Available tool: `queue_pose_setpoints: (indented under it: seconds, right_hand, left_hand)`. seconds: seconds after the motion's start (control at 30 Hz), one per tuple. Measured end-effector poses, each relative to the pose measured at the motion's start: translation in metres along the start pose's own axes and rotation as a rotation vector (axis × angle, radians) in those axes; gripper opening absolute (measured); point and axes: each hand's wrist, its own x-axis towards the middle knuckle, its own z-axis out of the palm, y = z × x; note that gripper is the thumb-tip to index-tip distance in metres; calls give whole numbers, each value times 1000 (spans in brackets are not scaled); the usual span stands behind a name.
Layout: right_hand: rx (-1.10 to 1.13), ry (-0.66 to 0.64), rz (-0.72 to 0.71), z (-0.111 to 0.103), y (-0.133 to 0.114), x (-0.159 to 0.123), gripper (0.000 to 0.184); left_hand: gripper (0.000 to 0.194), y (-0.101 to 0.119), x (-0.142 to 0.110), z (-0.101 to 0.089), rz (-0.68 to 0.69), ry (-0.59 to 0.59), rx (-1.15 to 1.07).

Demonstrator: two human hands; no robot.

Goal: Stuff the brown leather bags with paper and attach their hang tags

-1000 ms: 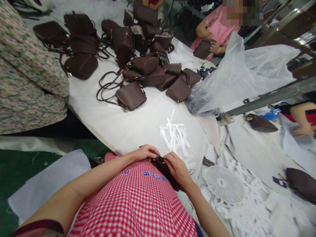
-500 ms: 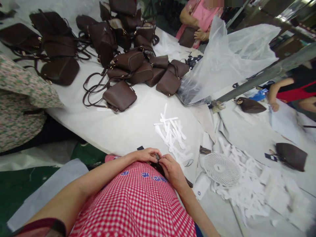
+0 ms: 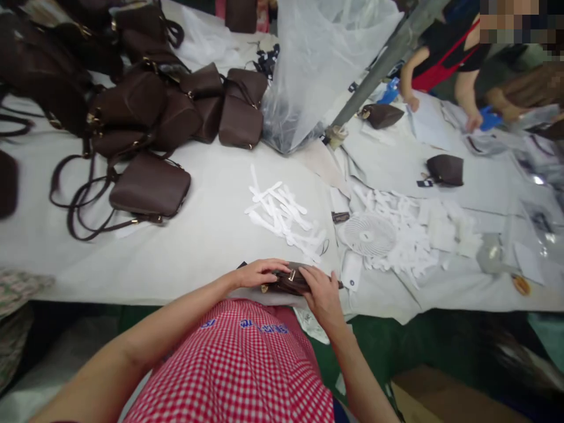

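Close to my body, at the table's front edge, lies a small dark brown handbag (image 3: pixel 288 283) with gold-coloured metal fittings. My left hand (image 3: pixel 261 273) rests on its left part, fingers curled over the top. From the other side my right hand (image 3: pixel 321 292) grips the bag's right end. A black tag shows beside my left wrist. Just beyond the bag, a loose pile of white paper strips (image 3: pixel 282 214) lies on the white table covering (image 3: pixel 211 235). The undersides of both hands are hidden.
Several brown handbags (image 3: pixel 150 185) with straps are heaped at the left. A clear plastic bag (image 3: pixel 308 76) stands by a slanted metal pole (image 3: pixel 379 70). A white fan (image 3: pixel 369 234) lies among more white strips at the right. Co-workers' arms (image 3: pixel 467 100) reach in at the far right.
My view has swung to the right. The brown handbag has come up from against my apron to the table edge, and my hands have moved apart along it.
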Motion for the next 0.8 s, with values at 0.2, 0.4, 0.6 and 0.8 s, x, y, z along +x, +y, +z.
queue_pose_setpoints:
  seconds: [0.2, 0.4, 0.6, 0.8]
  right_hand:
    - [45, 14, 22, 1, -6, 10, 46]
    - [59, 34, 32, 6, -9, 17, 34]
    - [54, 333, 337, -15, -56, -8, 37]
    - [1049, 368, 831, 3, -112, -24, 28]
  left_hand:
    - [30, 4, 14, 1, 41, 2, 33]
    - [25, 4, 27, 8, 23, 105, 168]
    - [22, 4, 22, 9, -36, 115, 75]
    - [20, 6, 20, 14, -4, 186, 71]
